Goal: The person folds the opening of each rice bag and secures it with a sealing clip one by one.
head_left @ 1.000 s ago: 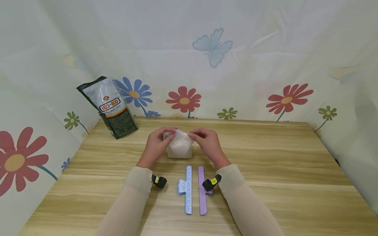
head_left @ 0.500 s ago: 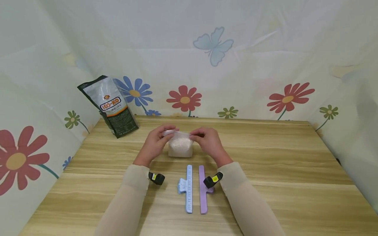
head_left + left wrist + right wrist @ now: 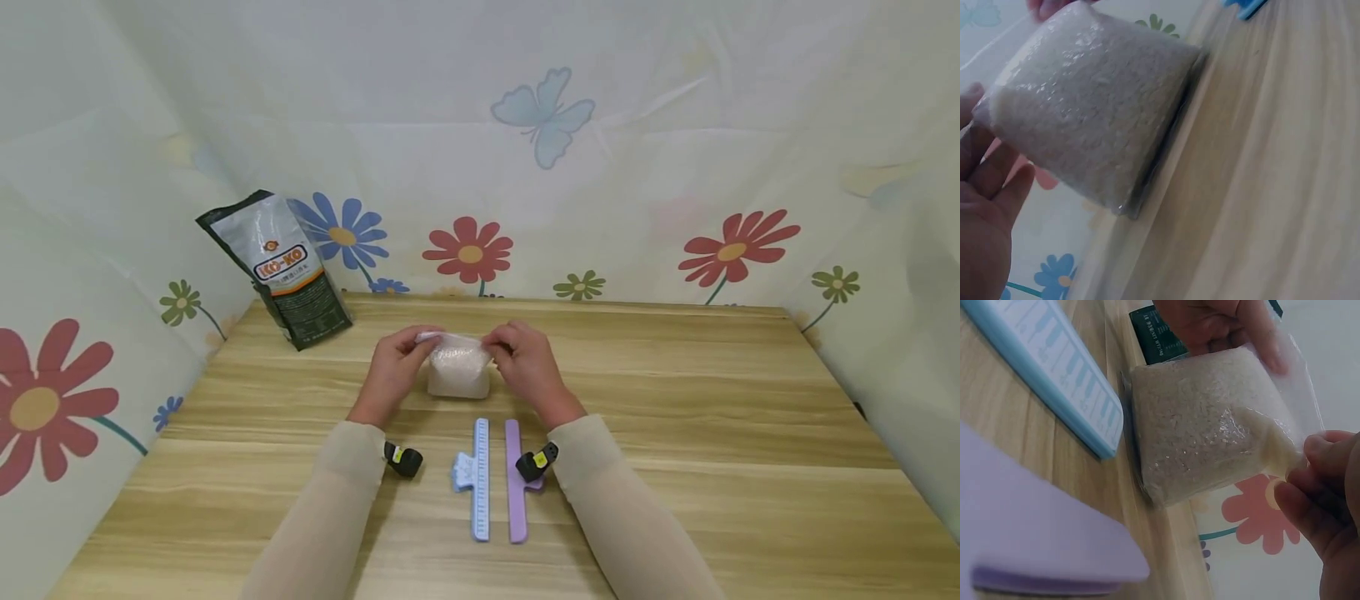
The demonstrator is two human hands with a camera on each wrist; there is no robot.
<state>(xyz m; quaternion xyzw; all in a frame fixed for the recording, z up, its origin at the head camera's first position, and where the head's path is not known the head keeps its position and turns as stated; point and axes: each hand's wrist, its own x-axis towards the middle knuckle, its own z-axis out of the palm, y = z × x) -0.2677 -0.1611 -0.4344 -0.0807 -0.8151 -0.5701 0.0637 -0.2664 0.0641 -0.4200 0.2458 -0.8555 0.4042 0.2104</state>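
Observation:
A clear plastic bag of rice point(image 3: 459, 372) stands upright on the wooden table, its grains plain in both wrist views. My left hand point(image 3: 395, 365) pinches the bag's top left corner between thumb and fingers. At the opposite top corner, my right hand point(image 3: 529, 363) pinches the plastic, with the thumb and index finger close together in the right wrist view. Between the hands, the loose film above the rice is stretched sideways. Nearer my body lie a blue sealing clip point(image 3: 482, 479) with a piano-key pattern and a purple sealing clip point(image 3: 516, 492), side by side.
A dark green and silver KO-KO bag point(image 3: 288, 279) leans against the flowered cloth point(image 3: 630, 200) at the back left. The wooden table point(image 3: 675, 433) reaches out on both sides of my arms. Black wrist cameras point(image 3: 403, 460) hang over the table near the clips.
The bag's crumpled top has been drawn out into a straighter edge between the hands. My right fingers have curled in more at their corner. The clips have not moved.

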